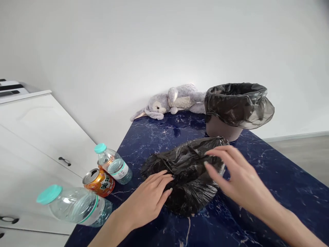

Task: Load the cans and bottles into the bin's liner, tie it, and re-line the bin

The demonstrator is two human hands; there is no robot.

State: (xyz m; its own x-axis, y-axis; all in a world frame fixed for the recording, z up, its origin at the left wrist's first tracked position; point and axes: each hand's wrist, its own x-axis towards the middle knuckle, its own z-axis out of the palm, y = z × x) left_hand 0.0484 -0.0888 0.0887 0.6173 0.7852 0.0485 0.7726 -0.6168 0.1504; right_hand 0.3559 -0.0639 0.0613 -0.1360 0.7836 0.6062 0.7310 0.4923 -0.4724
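Note:
A crumpled black plastic garbage bag [190, 175] lies bunched up on a dark blue marbled tabletop [151, 135]. My left hand [151, 195] rests at the bag's near left side, fingers stretched out and the tips touching the plastic. Over the bag's right side is my right hand [238, 175], open, with a gap between thumb and fingers and nothing held between them. Behind the bag stands a brownish trash can [221, 130], its rim covered by a black garbage bag liner [231, 106] folded down over the outside.
On the left stand two clear plastic bottles with teal caps, a farther bottle [115, 164] and a nearer bottle [77, 204], with an orange drink can [100, 181] between them. A grey plush rabbit [174, 99] lies against the wall. White cabinets [33, 137] stand beyond the left edge.

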